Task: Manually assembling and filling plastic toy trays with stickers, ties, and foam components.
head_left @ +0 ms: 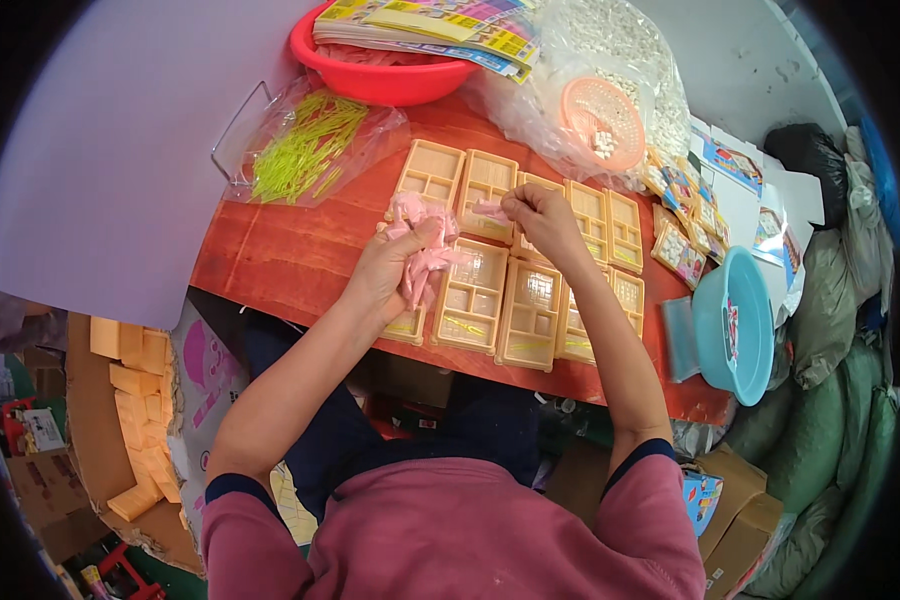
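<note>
Just above frame centre, the left hand [380, 268] clasps a pink bundle [425, 225]; the right hand [545, 220] pinches one pink piece [490, 210] over tan trays [473, 282]. Seemingly light and soft, it suits an edge hold.

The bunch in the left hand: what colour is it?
The bunch is pink, clearest in the head view.

Small workshop, as seen around me: red table [270, 240] with rows of compartmented trays [528, 312], bagged white pieces [660, 70], stuffed sacks [818, 400], cardboard boxes [748, 518].
</note>
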`<action>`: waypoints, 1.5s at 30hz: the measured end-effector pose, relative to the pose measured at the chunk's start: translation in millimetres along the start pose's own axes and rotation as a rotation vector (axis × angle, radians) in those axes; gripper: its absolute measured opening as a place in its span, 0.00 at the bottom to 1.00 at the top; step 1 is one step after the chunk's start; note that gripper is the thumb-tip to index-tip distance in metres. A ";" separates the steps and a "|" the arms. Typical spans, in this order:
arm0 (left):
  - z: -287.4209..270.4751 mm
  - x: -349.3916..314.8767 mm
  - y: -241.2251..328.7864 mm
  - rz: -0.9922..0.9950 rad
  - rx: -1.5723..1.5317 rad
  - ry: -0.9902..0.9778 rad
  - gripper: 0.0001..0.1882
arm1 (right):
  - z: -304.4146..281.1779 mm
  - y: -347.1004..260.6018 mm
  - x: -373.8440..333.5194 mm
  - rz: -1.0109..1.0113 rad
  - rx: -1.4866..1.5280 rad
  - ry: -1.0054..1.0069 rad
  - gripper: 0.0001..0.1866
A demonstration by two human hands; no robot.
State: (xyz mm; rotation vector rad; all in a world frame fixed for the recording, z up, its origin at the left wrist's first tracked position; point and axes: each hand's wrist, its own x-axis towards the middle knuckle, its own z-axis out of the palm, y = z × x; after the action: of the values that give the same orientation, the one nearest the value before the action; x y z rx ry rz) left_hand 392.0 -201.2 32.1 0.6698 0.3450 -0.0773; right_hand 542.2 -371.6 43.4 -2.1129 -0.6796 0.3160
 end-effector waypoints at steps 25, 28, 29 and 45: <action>49.0 7.2 -47.1 -0.090 0.216 -0.099 0.12 | -42.1 -20.4 -44.3 -0.083 0.148 -0.319 0.07; 50.4 13.1 -53.0 -0.083 0.209 -0.098 0.12 | -50.0 -17.8 -51.3 0.010 0.222 -0.333 0.07; 50.5 15.0 -54.3 -0.083 0.208 -0.097 0.12 | -51.6 -18.5 -52.7 0.068 0.231 -0.351 0.06; 55.1 17.8 -56.4 -0.121 0.229 0.046 0.11 | -42.3 49.5 -38.6 0.334 0.576 0.192 0.08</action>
State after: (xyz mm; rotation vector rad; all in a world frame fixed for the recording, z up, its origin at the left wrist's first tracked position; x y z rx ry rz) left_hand 414.4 -278.9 32.8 0.8779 0.4246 -0.2195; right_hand 547.2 -445.5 27.5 -1.6611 -0.0929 0.4256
